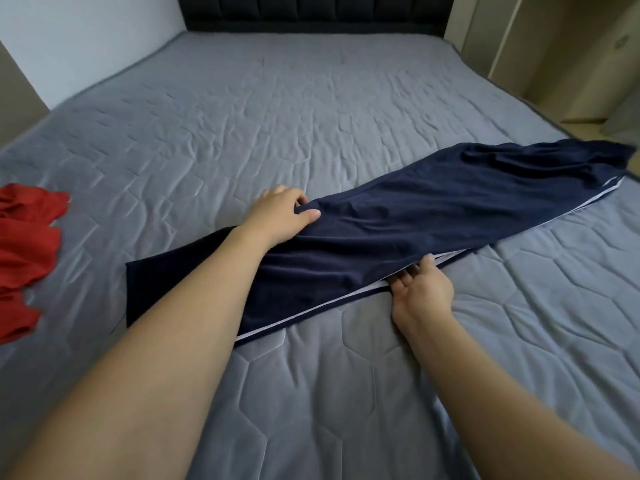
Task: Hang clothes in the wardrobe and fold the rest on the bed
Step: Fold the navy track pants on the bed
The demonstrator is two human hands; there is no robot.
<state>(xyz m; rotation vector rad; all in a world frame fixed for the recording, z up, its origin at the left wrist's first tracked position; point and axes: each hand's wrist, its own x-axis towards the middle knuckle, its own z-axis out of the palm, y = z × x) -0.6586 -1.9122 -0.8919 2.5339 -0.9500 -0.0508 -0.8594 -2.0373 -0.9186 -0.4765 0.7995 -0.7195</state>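
Note:
A pair of navy trousers (398,220) with a white side stripe lies stretched diagonally across the grey quilted bed (277,116), from near left to far right. My left hand (280,213) grips the far edge of the cloth near its middle, fingers curled into the fabric. At the near edge, my right hand (420,289) has its fingers tucked under the striped seam, thumb on top.
A crumpled red garment (24,251) lies at the bed's left edge. A dark padded headboard (311,12) stands at the far end. Pale wardrobe doors (554,46) rise at the right, beyond the mattress corner.

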